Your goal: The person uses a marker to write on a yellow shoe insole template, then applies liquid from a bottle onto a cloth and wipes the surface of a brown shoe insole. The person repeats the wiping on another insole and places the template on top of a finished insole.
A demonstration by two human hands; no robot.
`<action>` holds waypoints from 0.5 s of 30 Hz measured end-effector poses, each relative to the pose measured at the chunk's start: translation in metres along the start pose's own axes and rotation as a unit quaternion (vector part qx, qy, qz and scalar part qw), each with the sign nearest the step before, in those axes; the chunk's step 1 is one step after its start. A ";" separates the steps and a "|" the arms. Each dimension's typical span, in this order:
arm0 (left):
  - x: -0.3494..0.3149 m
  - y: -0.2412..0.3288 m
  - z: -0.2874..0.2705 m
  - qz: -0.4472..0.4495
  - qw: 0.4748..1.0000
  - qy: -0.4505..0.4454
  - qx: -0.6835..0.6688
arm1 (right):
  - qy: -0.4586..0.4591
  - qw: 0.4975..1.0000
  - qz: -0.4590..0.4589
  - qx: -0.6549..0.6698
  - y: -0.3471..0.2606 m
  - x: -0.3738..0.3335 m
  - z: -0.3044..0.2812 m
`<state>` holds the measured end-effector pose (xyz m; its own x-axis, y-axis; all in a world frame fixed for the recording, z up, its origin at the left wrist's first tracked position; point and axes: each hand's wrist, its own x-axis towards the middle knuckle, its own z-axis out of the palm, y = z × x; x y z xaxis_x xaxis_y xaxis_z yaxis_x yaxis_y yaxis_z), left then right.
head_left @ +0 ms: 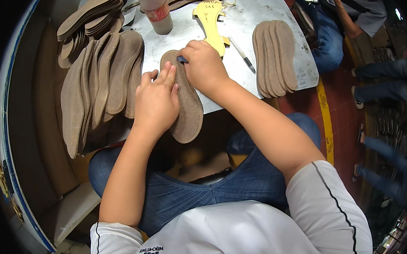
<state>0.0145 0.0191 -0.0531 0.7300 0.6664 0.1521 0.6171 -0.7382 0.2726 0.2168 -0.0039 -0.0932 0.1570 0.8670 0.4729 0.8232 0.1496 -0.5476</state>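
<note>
A brown felt-like insole (187,118) lies over the near edge of the metal table, its lower end sticking out above my lap. My left hand (157,102) presses on its left side with fingers stretched out flat. Closed at the insole's upper end, my right hand (204,67) pinches a small dark blue piece (182,59); its kind is mostly hidden by the fingers. Just beyond that hand is a yellow sole-shaped template (210,22) with handwriting and side tabs. A white pen with a dark tip (241,54) rests to the right of it.
Several insoles (125,51) fan out at the left table edge, with more stacked (90,10) behind. A plastic bottle (156,8) with a red label stands on the metal table (182,32). Another insole row (276,58) lies right. Other people (332,37) are at the right.
</note>
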 end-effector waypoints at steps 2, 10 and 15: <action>0.000 0.001 0.001 -0.003 1.000 0.002 0.005 | -0.028 1.000 -0.001 0.000 -0.005 -0.011 -0.009; 0.005 -0.002 0.005 0.001 1.000 -0.006 0.015 | -0.051 0.998 -0.023 0.014 -0.017 -0.037 -0.030; 0.005 -0.004 0.007 0.004 1.000 0.006 0.002 | 0.018 0.999 0.032 -0.016 -0.005 0.004 0.000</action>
<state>0.0171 0.0246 -0.0600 0.7312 0.6618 0.1654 0.6125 -0.7437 0.2678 0.2129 -0.0009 -0.0886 0.2288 0.8564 0.4629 0.8276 0.0793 -0.5557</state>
